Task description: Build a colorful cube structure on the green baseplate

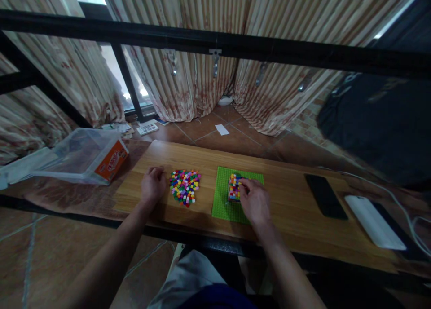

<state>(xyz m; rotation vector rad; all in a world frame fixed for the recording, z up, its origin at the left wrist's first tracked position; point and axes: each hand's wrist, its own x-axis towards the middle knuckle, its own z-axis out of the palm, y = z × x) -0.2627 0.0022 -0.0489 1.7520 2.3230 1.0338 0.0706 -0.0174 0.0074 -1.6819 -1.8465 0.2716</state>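
Observation:
A green studded baseplate [222,205] lies on the wooden board, carrying a low block of multicoloured building bricks [234,187]. Over the right side of that block, my right hand [256,201] is closed in a pinch, its fingertips at a small brick on the top; the hand hides part of the block and plate. A loose pile of small bricks [184,186] in many colours is spread to the left of the plate. Just left of the pile, my left hand [154,185] rests on the board with fingers curled; what they hold, if anything, is hidden.
A clear plastic tub [84,152] with an orange label lies at the left end. On the right of the wooden board [286,219] are a black phone-like slab [325,196], a white slab [375,221] and a white cable [400,201]. A black metal bar [188,39] crosses beyond.

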